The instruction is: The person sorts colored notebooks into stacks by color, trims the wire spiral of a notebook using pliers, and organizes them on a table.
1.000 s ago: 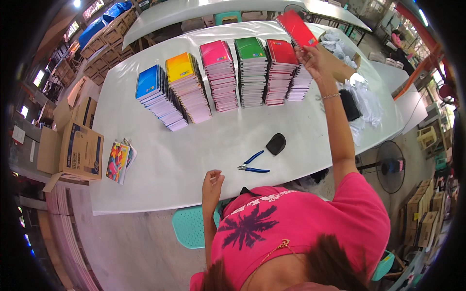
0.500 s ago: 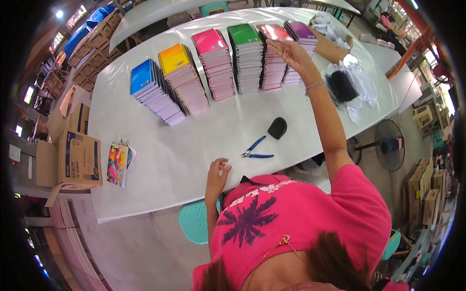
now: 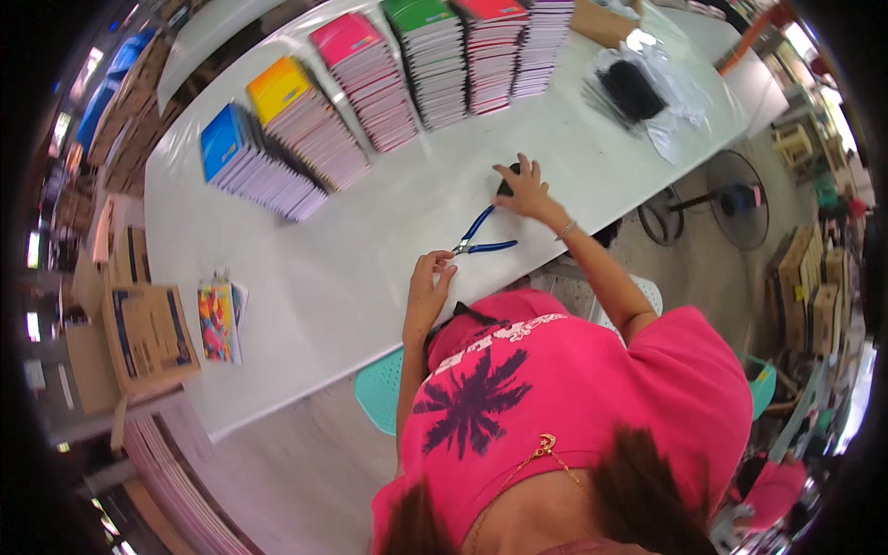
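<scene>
My right hand [image 3: 527, 191] reaches over a small black rounded object [image 3: 508, 180] on the white table. Its fingers are spread about the object and partly cover it; a firm grip does not show. Close by lie blue-handled cutting pliers [image 3: 490, 248], their handles apart. My left hand [image 3: 428, 289] rests at the near table edge, loosely curled with thumb and fingers apart. Its fingertips are beside the pliers' jaws, and nothing shows in it. Farther back stand tall stacks of spiral notebooks with blue [image 3: 222, 141], yellow [image 3: 277, 88], pink [image 3: 344, 37], green [image 3: 416, 13], red and purple covers.
Colourful booklets [image 3: 218, 322] lie at the table's left, near an open cardboard box [image 3: 153, 333]. At the right are a black bundle [image 3: 632, 91] and white plastic wrapping [image 3: 680, 102]. A standing fan [image 3: 737, 200] is beyond the right edge, and a teal stool [image 3: 377, 393] below the table.
My right hand has come down from the red notebook stack to the black object. My left hand is now closer to the pliers' jaws. The view has shifted, with the stacks higher in it.
</scene>
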The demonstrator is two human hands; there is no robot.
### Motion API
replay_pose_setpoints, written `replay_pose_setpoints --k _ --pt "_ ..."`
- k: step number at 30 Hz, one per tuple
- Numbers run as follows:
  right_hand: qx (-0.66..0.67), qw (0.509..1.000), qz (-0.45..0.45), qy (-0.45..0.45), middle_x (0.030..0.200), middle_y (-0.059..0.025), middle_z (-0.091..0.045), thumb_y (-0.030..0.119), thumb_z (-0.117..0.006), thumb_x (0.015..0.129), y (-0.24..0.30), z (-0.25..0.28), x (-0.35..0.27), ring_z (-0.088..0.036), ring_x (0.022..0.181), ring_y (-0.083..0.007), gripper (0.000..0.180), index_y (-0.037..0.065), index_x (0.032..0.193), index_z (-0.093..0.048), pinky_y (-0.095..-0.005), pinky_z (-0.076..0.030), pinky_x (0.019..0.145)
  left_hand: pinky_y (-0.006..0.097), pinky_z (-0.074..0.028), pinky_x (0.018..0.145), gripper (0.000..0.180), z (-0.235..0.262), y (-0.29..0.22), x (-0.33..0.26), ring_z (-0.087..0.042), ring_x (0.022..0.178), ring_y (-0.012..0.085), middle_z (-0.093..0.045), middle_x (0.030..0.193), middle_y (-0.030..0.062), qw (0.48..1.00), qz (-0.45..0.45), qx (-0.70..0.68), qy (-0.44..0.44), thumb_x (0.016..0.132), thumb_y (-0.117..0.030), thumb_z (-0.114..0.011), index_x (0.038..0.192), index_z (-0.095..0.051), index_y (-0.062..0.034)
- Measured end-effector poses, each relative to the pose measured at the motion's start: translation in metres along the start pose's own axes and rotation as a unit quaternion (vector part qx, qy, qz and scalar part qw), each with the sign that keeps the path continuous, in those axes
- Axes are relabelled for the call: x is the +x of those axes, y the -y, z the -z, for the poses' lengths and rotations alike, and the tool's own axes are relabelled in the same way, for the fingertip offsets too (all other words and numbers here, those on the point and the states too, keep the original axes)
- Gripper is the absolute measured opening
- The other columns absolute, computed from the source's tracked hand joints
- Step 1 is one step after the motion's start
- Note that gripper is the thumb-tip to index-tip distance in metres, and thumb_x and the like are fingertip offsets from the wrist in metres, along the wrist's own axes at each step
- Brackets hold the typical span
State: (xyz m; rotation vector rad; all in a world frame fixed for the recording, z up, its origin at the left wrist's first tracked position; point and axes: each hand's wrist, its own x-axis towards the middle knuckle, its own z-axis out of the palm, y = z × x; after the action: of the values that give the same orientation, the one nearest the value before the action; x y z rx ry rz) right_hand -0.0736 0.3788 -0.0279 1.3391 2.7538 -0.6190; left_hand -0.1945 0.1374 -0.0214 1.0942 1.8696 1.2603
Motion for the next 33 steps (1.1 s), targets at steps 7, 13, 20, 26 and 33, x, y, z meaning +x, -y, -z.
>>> replay_pose_setpoints --k 7,13,20,26,33 --pt "0.137 0.970 0.048 -0.196 0.131 -0.0276 -0.033 0.022 -0.076 0.063 -0.067 -0.025 -0.004 -0.039 0.112 -0.0475 0.065 0.025 0.123 -0.051 -0.0512 -0.038 0.094 0.043 -0.038 0.092 0.028 -0.047 -0.013 0.044 -0.044 0.112 0.0334 -0.045 0.117 0.0142 0.976 -0.130 0.167 0.050 0.078 -0.011 -0.067 0.105 -0.059 -0.0101" --pt "0.081 0.948 -0.094 -0.292 0.124 -0.0278 -0.040 0.028 -0.076 0.063 -0.173 0.019 -0.010 -0.040 0.112 -0.0441 0.064 0.021 0.122 -0.052 -0.0483 -0.034 0.095 0.046 -0.035 0.092 0.023 -0.068 0.004 0.054 -0.042 0.112 0.0354 -0.043 0.118 0.0177 0.965 -0.133 0.217 0.057 0.077 -0.015 -0.069 0.097 -0.062 -0.0101" --pt "0.096 0.930 -0.250 -0.251 0.141 -0.0248 -0.025 0.039 -0.077 0.065 -0.269 0.052 -0.008 -0.026 0.126 -0.0463 0.076 0.026 0.132 -0.043 -0.0537 -0.030 0.099 0.045 -0.032 0.094 0.019 -0.115 -0.036 0.097 -0.040 0.109 0.0326 -0.041 0.116 0.0175 0.982 -0.121 0.135 0.047 0.081 -0.015 -0.067 0.098 -0.061 -0.0089" --pt "0.096 0.929 -0.244 -0.263 0.142 -0.0265 -0.023 0.052 -0.072 0.070 -0.293 0.102 0.025 -0.024 0.130 -0.0454 0.077 0.025 0.135 -0.041 -0.0583 -0.032 0.097 0.042 -0.033 0.096 0.021 -0.208 -0.079 0.191 -0.038 0.109 0.0312 -0.039 0.119 0.0151 0.986 -0.135 0.101 0.004 0.081 -0.018 -0.066 0.101 -0.061 -0.0103" --pt "0.123 0.908 -0.098 -0.388 0.131 -0.0215 -0.037 0.033 -0.067 0.078 -0.373 0.199 0.133 -0.036 0.121 -0.0418 0.049 0.020 0.123 -0.053 -0.0530 -0.033 0.098 0.043 -0.031 0.095 0.023 -0.306 -0.103 0.310 -0.039 0.107 0.0330 -0.042 0.112 0.0173 0.988 -0.102 0.105 -0.058 0.078 -0.018 -0.068 0.099 -0.063 -0.0097"
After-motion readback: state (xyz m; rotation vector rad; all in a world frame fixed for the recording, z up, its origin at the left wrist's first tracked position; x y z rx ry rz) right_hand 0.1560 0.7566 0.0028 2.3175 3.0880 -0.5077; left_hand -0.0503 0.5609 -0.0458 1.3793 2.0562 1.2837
